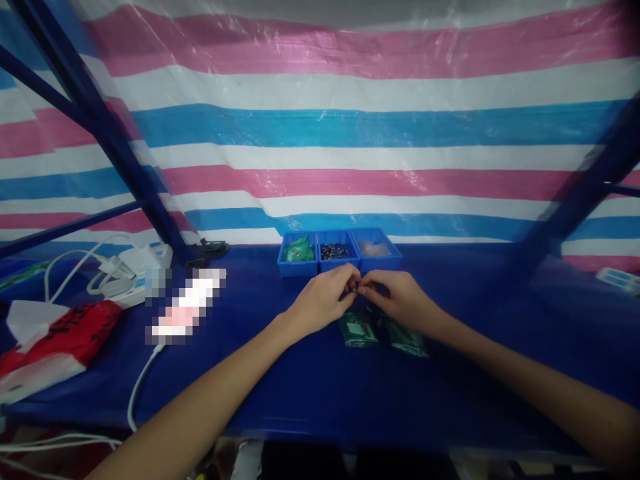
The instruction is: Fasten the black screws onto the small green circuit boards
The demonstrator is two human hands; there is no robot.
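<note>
My left hand (pixel 327 297) and my right hand (pixel 397 297) meet over the blue table, fingertips pinched together around something small and dark that I cannot make out. Just below them lie two small green packets: one packet (pixel 359 330) under the left fingers, another packet (pixel 407 339) partly covered by the right hand. Behind the hands stand three joined blue bins. The left bin (pixel 299 268) has green packets (pixel 299 249) in it, the middle one small dark-and-metallic parts (pixel 334 251), and the right one clear plastic pieces (pixel 375 249).
At the left lie a blurred-out phone-like object (pixel 187 307) with a white cable (pixel 136 383), a white power strip (pixel 155 267) with plugs, and a red tissue pack (pixel 65 333). Dark blue frame posts (pixel 113 150) rise at the sides. A striped plastic sheet (pixel 350 130) hangs behind.
</note>
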